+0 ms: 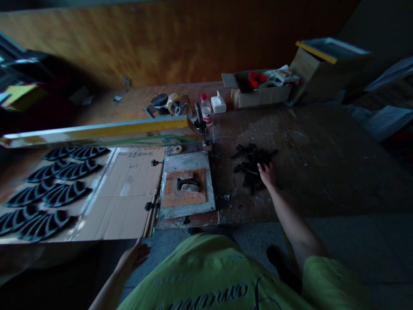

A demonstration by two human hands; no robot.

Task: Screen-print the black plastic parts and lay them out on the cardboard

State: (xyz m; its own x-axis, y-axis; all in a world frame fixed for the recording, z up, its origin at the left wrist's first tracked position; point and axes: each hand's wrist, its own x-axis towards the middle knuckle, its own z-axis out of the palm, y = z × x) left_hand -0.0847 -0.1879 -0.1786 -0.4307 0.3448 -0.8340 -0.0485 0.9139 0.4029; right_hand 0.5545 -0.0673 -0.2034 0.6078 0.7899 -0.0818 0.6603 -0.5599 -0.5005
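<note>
Right hand (pixel 266 173) reaches out over the dark wooden tabletop (pixel 322 163), fingers spread down on the near edge of a heap of small black plastic parts (pixel 253 165) lying mid-tabletop, right of the grey metal jig plate with orange inset (pixel 187 189); contact yes, but too dim to tell whether a part is pinched yet. Left hand (pixel 137 254) loose, open, resting at the near edge of the brown cardboard sheet (pixel 129 193), grasping nothing. One black curved part (pixel 188 184) already sits in the inset. Yellow-edged hinged frame (pixel 97 131) is raised above the jig. Rows of black fan-shaped ribbed pieces (pixel 48 189) lie toward the left edge of the cardboard. Judgement: pick a single part off the heap's near edge, not a tangle, pinch by its ends, keep the forearm clear of the jig plate corner
</note>
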